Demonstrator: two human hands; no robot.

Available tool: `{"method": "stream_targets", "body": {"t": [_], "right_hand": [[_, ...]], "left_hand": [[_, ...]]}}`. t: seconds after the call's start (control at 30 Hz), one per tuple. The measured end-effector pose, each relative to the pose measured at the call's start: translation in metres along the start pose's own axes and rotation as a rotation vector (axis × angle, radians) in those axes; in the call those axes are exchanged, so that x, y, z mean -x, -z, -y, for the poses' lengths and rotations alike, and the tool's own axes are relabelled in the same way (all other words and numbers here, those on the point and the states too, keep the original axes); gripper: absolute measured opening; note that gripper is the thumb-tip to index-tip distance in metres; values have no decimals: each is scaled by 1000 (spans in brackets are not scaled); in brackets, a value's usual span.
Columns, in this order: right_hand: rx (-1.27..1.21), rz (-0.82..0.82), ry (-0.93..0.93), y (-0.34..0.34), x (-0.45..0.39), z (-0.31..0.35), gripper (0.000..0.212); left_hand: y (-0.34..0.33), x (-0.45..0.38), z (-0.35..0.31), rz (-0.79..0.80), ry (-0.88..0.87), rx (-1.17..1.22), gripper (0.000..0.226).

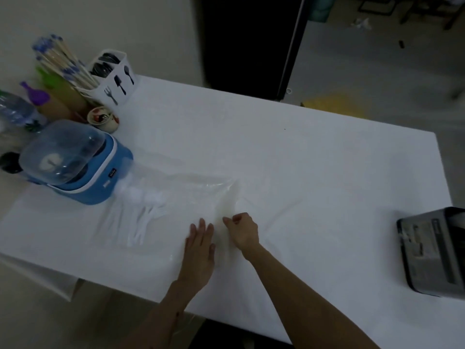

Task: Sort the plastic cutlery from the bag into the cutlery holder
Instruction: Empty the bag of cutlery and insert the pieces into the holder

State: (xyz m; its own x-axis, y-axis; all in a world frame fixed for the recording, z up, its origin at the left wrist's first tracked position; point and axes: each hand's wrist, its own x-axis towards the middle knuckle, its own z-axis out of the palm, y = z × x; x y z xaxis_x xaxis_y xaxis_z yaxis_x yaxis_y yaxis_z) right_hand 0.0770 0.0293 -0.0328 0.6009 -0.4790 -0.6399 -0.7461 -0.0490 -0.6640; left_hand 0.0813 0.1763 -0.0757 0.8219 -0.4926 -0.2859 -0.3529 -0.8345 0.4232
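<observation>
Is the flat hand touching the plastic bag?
Touching. The head view shows the left hand lying flat with straight fingers on the clear bag's near edge, no gap visible between palm and plastic.

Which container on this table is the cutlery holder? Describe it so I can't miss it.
Look to the far left corner of the white table, beyond the blue appliance. The cutlery holder is the white divided tub beside the bundle of wooden sticks; it alone carries black fork, spatula and spoon silhouettes.

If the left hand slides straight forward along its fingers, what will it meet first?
The left hand lies flat on the clear bag, fingers pointing away. Ahead is only more bag, then bare table; the white cutlery seems off its line.
</observation>
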Motion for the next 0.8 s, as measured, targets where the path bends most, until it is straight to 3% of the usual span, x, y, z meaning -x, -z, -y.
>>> {"method": "stream_targets", "body": {"t": [0.17, 0.27, 0.37, 0.53, 0.67, 0.8], "right_hand": [[18, -152, 63, 9, 0, -7, 23], [-98, -272, 32, 32, 0, -21, 24], [-288, -398, -30, 70, 2, -38, 20], [-292, -543, -27, 139, 14, -75, 15], [-229, -611, -2, 165, 24, -91, 14], [-261, -550, 8, 171, 25, -98, 15]], "left_hand": [[3, -1, -11, -11, -28, 107, 54], [4, -1, -21, 27, -177, 195, 49], [5, -3, -36, -52, -267, 258, 45], [25, -36, -39, -408, 13, 99, 46], [40, -67, -35, -291, 402, 165, 46], [53, -63, -64, -394, 291, 296, 14]]}}
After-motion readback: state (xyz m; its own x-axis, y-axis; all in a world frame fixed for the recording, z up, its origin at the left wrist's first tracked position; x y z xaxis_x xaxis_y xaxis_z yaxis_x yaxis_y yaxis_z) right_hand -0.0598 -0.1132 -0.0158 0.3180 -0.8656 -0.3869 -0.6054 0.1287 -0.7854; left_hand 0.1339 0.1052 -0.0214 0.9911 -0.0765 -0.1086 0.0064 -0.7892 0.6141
